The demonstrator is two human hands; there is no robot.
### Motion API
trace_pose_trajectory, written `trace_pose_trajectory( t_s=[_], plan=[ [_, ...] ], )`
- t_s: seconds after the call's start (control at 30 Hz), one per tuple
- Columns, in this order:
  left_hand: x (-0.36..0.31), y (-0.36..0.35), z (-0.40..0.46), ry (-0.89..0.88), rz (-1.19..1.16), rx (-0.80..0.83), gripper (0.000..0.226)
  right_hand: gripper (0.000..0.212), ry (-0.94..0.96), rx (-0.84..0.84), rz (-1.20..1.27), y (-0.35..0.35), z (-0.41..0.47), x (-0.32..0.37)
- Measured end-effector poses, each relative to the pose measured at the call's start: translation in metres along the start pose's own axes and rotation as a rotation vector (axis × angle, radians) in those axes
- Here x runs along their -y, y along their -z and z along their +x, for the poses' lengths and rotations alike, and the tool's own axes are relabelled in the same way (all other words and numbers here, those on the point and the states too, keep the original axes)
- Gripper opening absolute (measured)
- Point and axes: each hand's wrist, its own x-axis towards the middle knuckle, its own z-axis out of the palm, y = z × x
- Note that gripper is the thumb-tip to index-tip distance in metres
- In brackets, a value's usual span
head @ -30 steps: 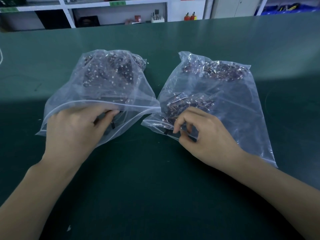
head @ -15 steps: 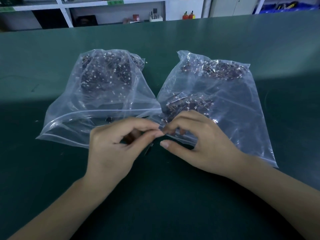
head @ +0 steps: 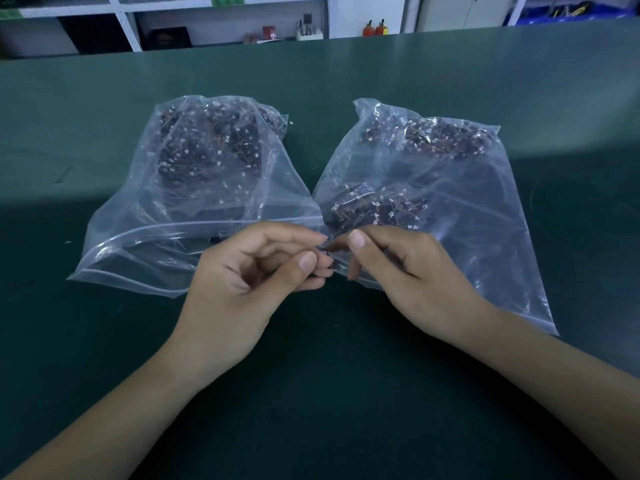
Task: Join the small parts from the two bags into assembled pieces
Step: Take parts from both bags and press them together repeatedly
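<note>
Parts this tiny weigh almost nothing and will flick away; pinch them by the dark body, not the thin leads. Your left hand (head: 242,271) and right hand (head: 398,268) meet fingertip to fingertip, probably pinched on one small dark part (head: 328,262) between the open-mouthed left bag (head: 145,216) and right bag (head: 467,202); your fingers hide the joint.

I sit at a workshop assembly bench: a wide green work mat (head: 346,393) runs under my arms, white storage shelving (head: 128,26) with green labels lines the far wall, and blue parts bins (head: 568,10) hold tools at the right.
</note>
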Motion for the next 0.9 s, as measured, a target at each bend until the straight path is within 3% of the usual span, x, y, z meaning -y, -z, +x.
trace_pose_trajectory(
  t_s=[0.37, 0.6, 0.73, 0.9],
  plan=[
    [-0.0017, -0.0025, -0.002, -0.003, 0.178, 0.104, 0.015, 0.016, -0.04, 0.023, 0.429, 0.0045, 0.0023, 0.0082],
    [-0.0063, -0.0004, -0.003, -0.015, 0.202, 0.113, 0.014, 0.018, -0.07, 0.083, 0.455, 0.0029, -0.0006, 0.0093],
    [-0.0044, -0.0004, -0.0031, -0.003, 0.215, 0.108, 0.013, 0.009, -0.039, 0.094, 0.404, 0.0019, -0.0012, 0.0085],
    [-0.0047, 0.0024, -0.0025, -0.07, 0.296, -0.029, 0.012, 0.004, -0.064, 0.086, 0.505, 0.0037, -0.0003, 0.0088]
  ],
)
